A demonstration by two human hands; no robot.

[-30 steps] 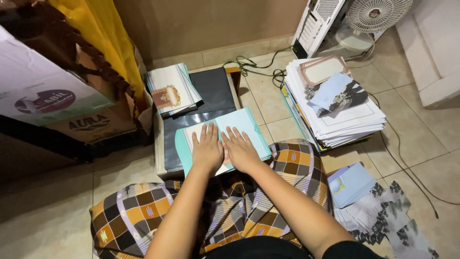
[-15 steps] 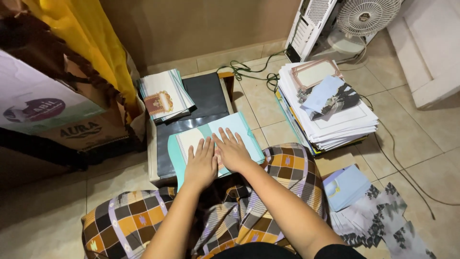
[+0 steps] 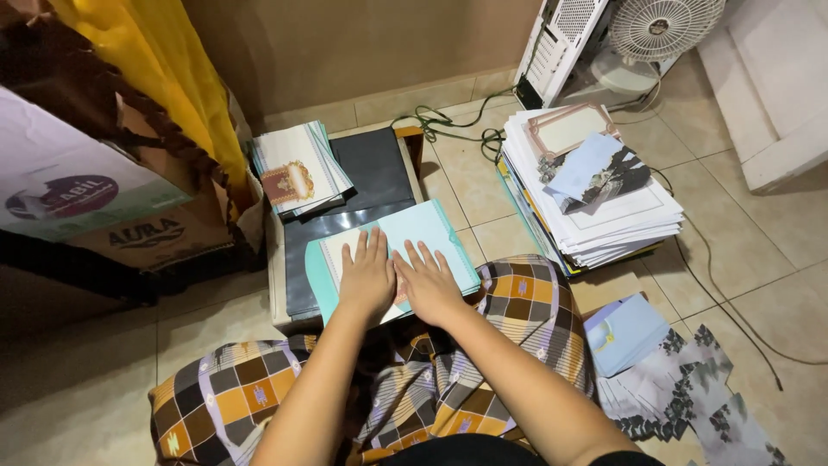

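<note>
Both the left hand (image 3: 366, 278) and right hand (image 3: 429, 283) lie flat with fingers spread, gripping nothing, pressing a pale teal folded paper card (image 3: 431, 231) on the low dark-topped table (image 3: 371, 177).

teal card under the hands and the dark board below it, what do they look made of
The teal card looks like matte card stock: thin, flat, sharp-edged, with a white sheet on it. Both the left hand and the right hand press flat on it. The dark board looks smooth and semi-glossy, since it shows soft sheen, perhaps plastic or laminate over a pale wooden frame; I cannot tell which.
</note>
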